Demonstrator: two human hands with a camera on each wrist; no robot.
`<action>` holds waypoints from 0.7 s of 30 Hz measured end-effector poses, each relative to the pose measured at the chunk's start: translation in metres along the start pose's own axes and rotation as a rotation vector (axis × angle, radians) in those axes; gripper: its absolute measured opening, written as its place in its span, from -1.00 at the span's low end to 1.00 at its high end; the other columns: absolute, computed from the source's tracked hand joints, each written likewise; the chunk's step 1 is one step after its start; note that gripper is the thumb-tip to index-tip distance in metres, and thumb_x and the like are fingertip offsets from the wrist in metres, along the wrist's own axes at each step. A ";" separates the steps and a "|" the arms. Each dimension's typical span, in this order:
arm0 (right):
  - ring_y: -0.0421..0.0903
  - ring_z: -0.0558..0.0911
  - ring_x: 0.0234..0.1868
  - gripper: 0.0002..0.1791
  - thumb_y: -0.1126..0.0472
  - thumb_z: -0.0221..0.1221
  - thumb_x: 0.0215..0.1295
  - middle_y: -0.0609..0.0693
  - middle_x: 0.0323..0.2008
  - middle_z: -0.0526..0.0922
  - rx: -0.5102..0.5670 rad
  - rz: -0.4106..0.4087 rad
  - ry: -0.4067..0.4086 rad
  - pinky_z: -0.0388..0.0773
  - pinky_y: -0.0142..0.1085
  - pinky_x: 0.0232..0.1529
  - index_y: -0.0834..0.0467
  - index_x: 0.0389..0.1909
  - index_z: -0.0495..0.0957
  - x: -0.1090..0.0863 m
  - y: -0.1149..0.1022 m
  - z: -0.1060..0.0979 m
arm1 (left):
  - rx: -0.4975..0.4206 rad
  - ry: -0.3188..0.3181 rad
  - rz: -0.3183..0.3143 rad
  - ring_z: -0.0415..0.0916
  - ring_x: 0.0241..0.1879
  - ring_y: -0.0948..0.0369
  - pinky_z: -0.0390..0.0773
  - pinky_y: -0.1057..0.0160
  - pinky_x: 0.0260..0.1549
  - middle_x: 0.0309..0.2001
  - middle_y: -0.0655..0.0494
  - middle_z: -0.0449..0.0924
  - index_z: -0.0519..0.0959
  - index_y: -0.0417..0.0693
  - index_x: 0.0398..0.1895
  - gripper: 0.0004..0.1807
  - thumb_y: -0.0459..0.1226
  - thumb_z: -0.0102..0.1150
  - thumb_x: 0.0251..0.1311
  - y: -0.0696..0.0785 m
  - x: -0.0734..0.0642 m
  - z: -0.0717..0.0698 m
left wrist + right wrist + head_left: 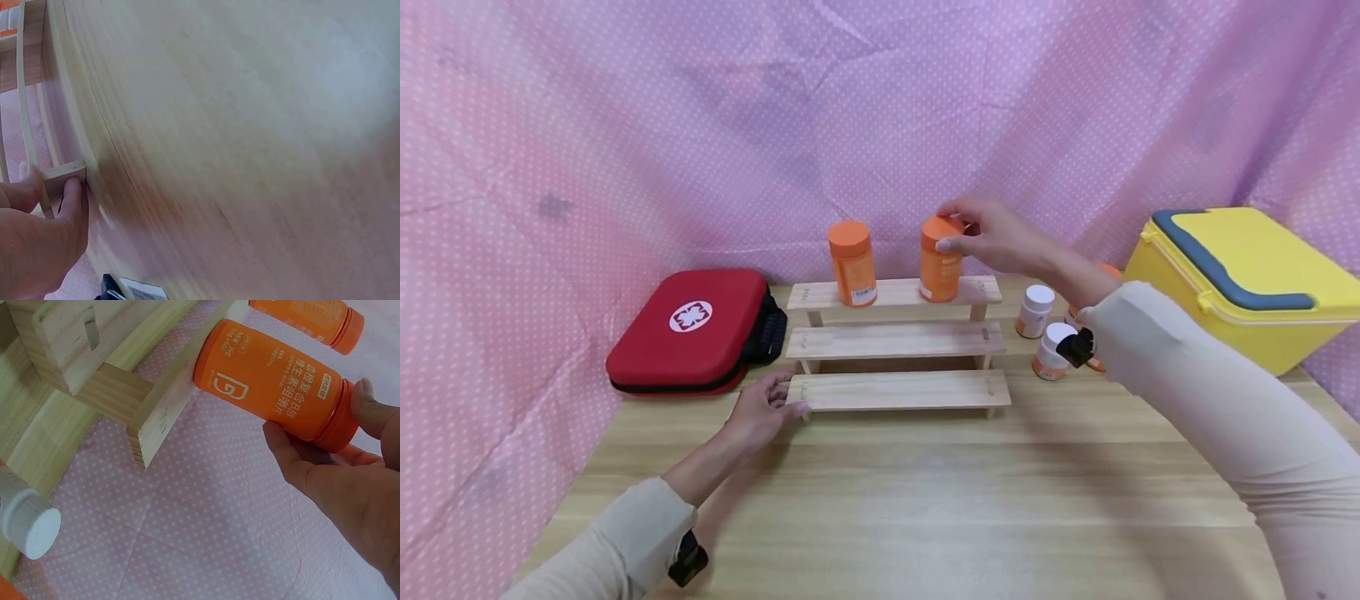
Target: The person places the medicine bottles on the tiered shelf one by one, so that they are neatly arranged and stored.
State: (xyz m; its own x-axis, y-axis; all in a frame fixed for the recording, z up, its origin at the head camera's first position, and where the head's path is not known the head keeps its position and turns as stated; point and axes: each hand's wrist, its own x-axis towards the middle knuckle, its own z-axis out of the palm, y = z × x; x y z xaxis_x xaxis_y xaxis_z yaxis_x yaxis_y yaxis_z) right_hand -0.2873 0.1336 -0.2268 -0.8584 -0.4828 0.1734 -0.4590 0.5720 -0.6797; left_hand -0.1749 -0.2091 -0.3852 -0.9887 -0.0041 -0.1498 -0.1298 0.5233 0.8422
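Note:
A three-step wooden rack (pixel 895 390) stands on the table. On its top step are two orange bottles. My right hand (pixel 981 237) grips the right orange bottle (pixel 940 260) by its cap; in the right wrist view that bottle (pixel 269 384) rests on the top step (pixel 162 409), thumb and fingers (pixel 294 459) round the lid. The left orange bottle (pixel 852 262) stands free. My left hand (pixel 763 408) holds the left end of the lowest step; in the left wrist view my fingers (pixel 69 209) pinch the rack's end (pixel 62 175).
A red first-aid case (pixel 688 332) lies left of the rack. Two small white-capped bottles (pixel 1036 311) (pixel 1052 350) stand right of it, with an orange one partly hidden behind my arm. A yellow lidded box (pixel 1240 279) sits at far right. Pink dotted cloth hangs behind.

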 end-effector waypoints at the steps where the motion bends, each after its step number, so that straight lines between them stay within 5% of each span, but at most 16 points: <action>1: 0.03 0.48 -0.07 -0.59 0.25 0.20 0.31 0.12 -0.02 0.52 -0.004 0.004 -0.004 0.42 -0.15 -0.02 0.21 0.16 0.46 0.000 0.000 0.001 | 0.009 -0.002 -0.009 0.51 0.02 0.02 0.49 0.11 0.05 0.09 -0.25 0.54 0.31 -0.32 0.29 -0.39 -0.40 0.27 0.17 0.000 0.000 0.000; 21: 0.02 0.52 -0.01 -0.50 0.14 0.23 0.31 0.11 0.01 0.53 -0.003 0.048 -0.030 0.44 -0.12 0.02 0.19 0.22 0.40 0.002 0.000 -0.002 | 0.002 -0.006 0.009 0.52 -0.01 0.05 0.52 0.31 -0.11 0.06 -0.26 0.55 0.34 -0.34 0.25 -0.42 -0.42 0.28 0.16 0.000 0.004 0.000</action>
State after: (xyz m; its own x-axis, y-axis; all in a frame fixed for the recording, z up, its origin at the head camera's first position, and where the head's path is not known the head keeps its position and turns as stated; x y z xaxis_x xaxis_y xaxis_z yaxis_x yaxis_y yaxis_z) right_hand -0.2893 0.1346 -0.2249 -0.8721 -0.4746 0.1190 -0.4183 0.5970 -0.6846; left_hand -0.1788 -0.2096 -0.3859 -0.9893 0.0055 -0.1455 -0.1210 0.5254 0.8422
